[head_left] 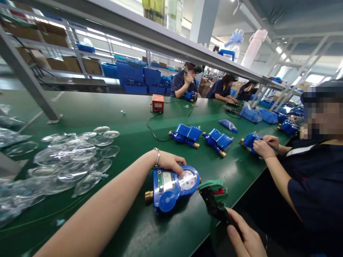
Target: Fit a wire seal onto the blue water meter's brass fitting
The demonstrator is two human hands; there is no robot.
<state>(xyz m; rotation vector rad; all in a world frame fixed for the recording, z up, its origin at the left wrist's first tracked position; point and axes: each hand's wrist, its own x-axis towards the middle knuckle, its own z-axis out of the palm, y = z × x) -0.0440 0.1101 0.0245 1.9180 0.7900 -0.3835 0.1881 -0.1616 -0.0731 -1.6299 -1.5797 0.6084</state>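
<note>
A blue water meter (171,187) with brass ends, a small screen and a round dial lies on the green table (128,117) in front of me. My left hand (170,162) rests on its far side, fingers curled over the dial's rim, a bracelet on the wrist. My right hand (245,237) is low at the table's edge, closed round the handle of a black tool with a green and red head (214,196) that points at the meter's right end.
Several clear round lenses (75,157) lie in a heap at the left. Two more blue meters (187,135) (218,141) lie further along. A person at my right handles another meter (252,140). A red box (158,103) with a cable and other workers are further back.
</note>
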